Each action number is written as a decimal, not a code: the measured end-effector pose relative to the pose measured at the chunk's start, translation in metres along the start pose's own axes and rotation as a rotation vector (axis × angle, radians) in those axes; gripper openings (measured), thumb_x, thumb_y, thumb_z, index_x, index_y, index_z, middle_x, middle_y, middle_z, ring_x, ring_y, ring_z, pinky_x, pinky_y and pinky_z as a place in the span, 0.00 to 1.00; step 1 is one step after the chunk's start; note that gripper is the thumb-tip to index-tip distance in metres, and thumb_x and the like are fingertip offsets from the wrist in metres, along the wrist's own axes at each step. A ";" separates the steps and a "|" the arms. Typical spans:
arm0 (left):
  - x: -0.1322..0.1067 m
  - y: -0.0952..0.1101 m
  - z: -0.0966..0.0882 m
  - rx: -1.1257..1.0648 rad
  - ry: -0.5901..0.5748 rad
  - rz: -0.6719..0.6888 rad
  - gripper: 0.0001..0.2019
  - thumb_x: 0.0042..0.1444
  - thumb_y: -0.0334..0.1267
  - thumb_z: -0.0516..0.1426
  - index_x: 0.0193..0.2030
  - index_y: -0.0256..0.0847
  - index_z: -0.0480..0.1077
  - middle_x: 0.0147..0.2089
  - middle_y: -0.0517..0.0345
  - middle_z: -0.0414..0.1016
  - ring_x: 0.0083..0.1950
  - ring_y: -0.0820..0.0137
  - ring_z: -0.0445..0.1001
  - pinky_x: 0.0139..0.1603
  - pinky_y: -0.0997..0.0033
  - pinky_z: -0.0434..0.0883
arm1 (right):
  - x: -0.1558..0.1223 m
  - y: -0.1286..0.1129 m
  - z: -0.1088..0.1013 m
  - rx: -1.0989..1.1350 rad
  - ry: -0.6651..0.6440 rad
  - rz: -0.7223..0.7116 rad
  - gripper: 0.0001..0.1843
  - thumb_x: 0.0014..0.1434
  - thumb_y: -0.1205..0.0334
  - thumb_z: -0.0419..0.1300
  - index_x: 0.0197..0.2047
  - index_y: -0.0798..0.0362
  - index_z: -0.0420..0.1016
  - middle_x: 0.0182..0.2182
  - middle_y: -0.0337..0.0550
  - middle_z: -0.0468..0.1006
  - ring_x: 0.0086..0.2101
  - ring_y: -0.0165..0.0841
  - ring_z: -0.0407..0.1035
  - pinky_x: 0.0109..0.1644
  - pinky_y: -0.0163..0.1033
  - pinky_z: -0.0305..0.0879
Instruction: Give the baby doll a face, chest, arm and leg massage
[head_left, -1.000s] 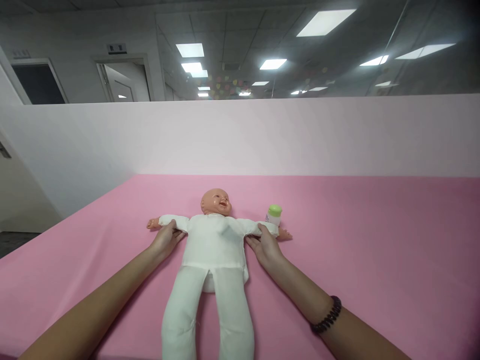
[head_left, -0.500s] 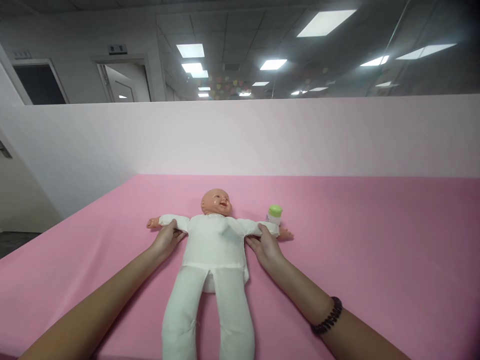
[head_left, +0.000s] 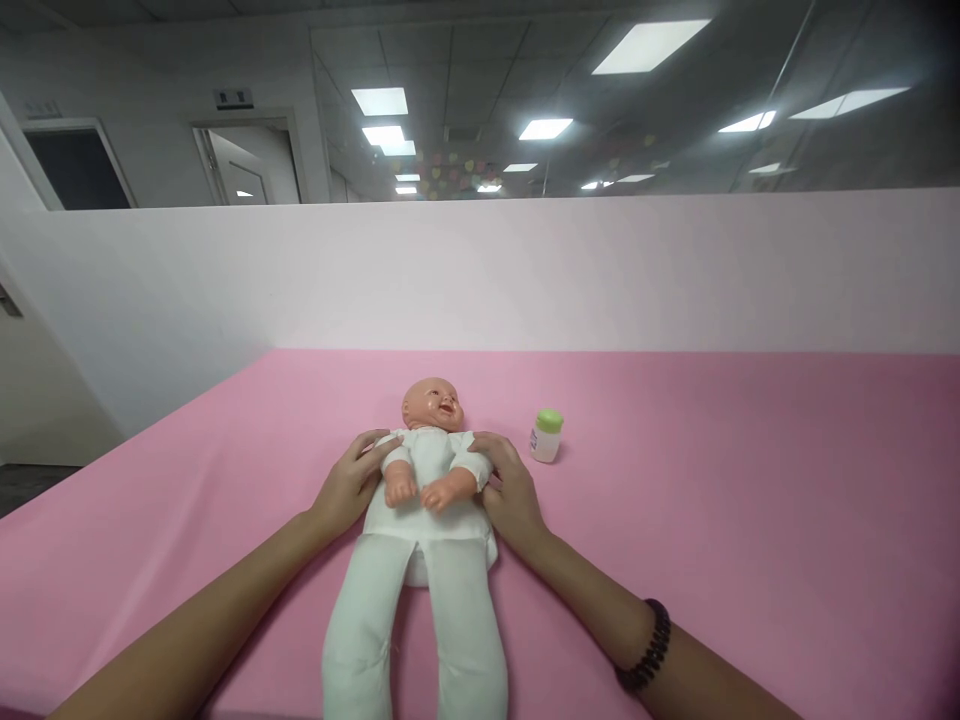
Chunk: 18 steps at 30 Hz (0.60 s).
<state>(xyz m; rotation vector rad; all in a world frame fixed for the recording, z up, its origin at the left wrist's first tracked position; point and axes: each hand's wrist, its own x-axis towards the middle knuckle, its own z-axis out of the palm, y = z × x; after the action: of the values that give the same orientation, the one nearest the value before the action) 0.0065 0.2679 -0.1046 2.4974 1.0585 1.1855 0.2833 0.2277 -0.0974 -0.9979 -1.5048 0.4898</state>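
Pressing in from both sides on a baby doll [head_left: 429, 525] lying on its back at frame centre, dressed in a white cloth suit, head toward the far wall. Left hand [head_left: 349, 487] curving around the doll's upper arm, fingers [head_left: 379, 447] closed over the shoulder; right hand [head_left: 511, 490] matching it on the other side, fingers [head_left: 486, 447] wrapped over the elbow. Both grips apparently keeping the vinyl forearms [head_left: 431, 488] bent across the chest, the small doll hands touching. Standing just right of the doll, off to the side of the right hand and out of its way, a small white bottle with a green cap [head_left: 547, 436] on the pink sheet [head_left: 675, 520]. Circling the right wrist, a dark beaded bracelet [head_left: 651, 648]. Farther off, a white partition [head_left: 480, 270] along the far edge of the sheet, and a doorway [head_left: 247, 170] at upper left.
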 end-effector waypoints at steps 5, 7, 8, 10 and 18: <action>-0.001 -0.003 -0.001 -0.019 0.005 -0.027 0.25 0.64 0.30 0.50 0.66 0.51 0.67 0.64 0.49 0.67 0.65 0.60 0.68 0.65 0.56 0.69 | 0.000 0.007 0.000 -0.030 0.004 -0.007 0.24 0.42 0.73 0.53 0.44 0.49 0.73 0.50 0.46 0.74 0.53 0.42 0.68 0.55 0.49 0.69; 0.000 -0.002 0.000 -0.070 0.025 -0.063 0.24 0.64 0.32 0.52 0.65 0.51 0.69 0.64 0.48 0.68 0.65 0.59 0.68 0.66 0.54 0.68 | 0.001 0.006 0.000 0.056 0.050 0.074 0.21 0.46 0.68 0.58 0.46 0.49 0.72 0.49 0.46 0.75 0.51 0.42 0.70 0.49 0.46 0.72; 0.000 -0.001 0.001 -0.109 0.049 -0.089 0.23 0.63 0.33 0.53 0.64 0.50 0.69 0.63 0.48 0.68 0.65 0.59 0.68 0.66 0.54 0.67 | 0.002 0.004 0.001 0.111 0.075 0.112 0.20 0.48 0.65 0.60 0.46 0.50 0.71 0.49 0.47 0.75 0.49 0.42 0.71 0.47 0.45 0.72; 0.002 0.001 0.004 -0.214 0.126 -0.171 0.22 0.62 0.37 0.56 0.63 0.48 0.70 0.64 0.48 0.68 0.65 0.57 0.68 0.66 0.54 0.67 | 0.005 -0.001 0.001 0.222 0.140 0.190 0.20 0.50 0.60 0.65 0.47 0.50 0.70 0.47 0.46 0.77 0.46 0.40 0.73 0.45 0.43 0.73; 0.014 -0.008 0.005 -0.809 0.419 -0.846 0.13 0.62 0.39 0.59 0.52 0.43 0.65 0.49 0.49 0.78 0.51 0.62 0.79 0.53 0.60 0.76 | 0.017 0.000 -0.003 0.636 0.525 0.695 0.20 0.56 0.60 0.64 0.52 0.49 0.67 0.40 0.39 0.80 0.40 0.36 0.77 0.40 0.40 0.79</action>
<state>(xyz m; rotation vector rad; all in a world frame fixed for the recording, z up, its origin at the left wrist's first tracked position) 0.0114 0.2838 -0.1032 1.0478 1.1931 1.4346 0.2877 0.2409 -0.0864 -1.0025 -0.4430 1.0253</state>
